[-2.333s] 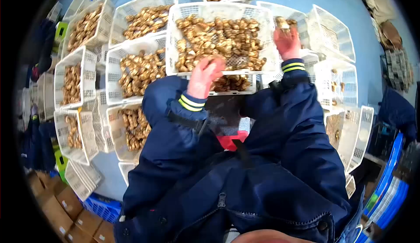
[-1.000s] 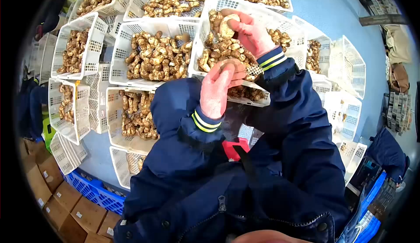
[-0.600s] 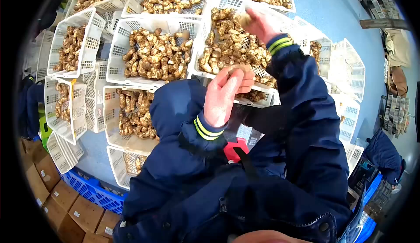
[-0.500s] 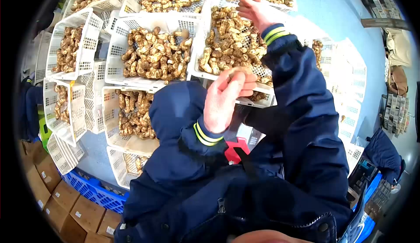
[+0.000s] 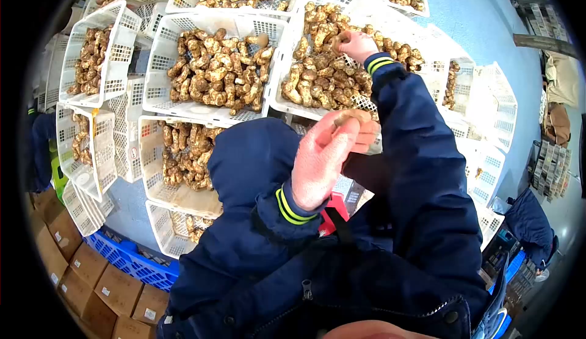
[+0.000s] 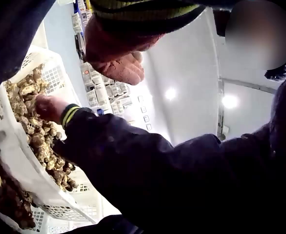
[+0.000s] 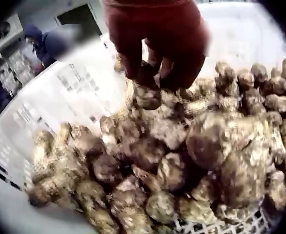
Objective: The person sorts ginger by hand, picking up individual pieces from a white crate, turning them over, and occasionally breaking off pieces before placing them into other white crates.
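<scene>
My left hand [image 5: 326,159] is raised in front of the crate's near edge, palm inward. A brown-capped mushroom [image 5: 352,117] is held between its thumb and fingers, mostly hidden by them. Farther off, my right hand [image 5: 359,45] reaches down into the large white crate [image 5: 390,18]. In the right wrist view its fingers [image 7: 179,68] point downward and curl at a mushroom [image 7: 148,97] on top of the heap. Soil-stained mushrooms [image 5: 332,76] with thick stems and brown caps cover much of the crate's floor.
More white crates of mushrooms stand to the left, such as a well-filled crate [image 5: 213,70]. Nearly bare white crates [image 5: 488,104] stand on the right. Cardboard boxes [image 5: 119,290] and a blue plastic crate [image 5: 131,263] lie at lower left.
My right hand held a large pale mushroom, then sent it off past the crate's far side; now it is back down among the mushrooms. The left hand keeps its mushroom.
</scene>
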